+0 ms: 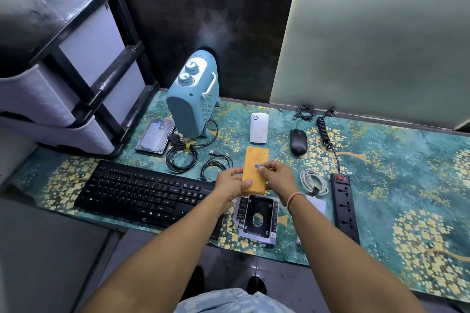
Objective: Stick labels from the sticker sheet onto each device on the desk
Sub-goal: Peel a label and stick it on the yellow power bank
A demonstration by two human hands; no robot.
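Sheet (255, 162) runs lengthwise away from me above the desk (381, 160); my left hand (230, 184) grips its near edge, my right hand (276, 176) pinches a blue label (256, 165) mid-sheet.

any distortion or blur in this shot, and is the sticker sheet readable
Head view: wide-angle bends the drawer unit and desk edge; corners are dim and soft; a pale glow falls off the panel; the sheet held in both hands is sharp but its print is too small to read.
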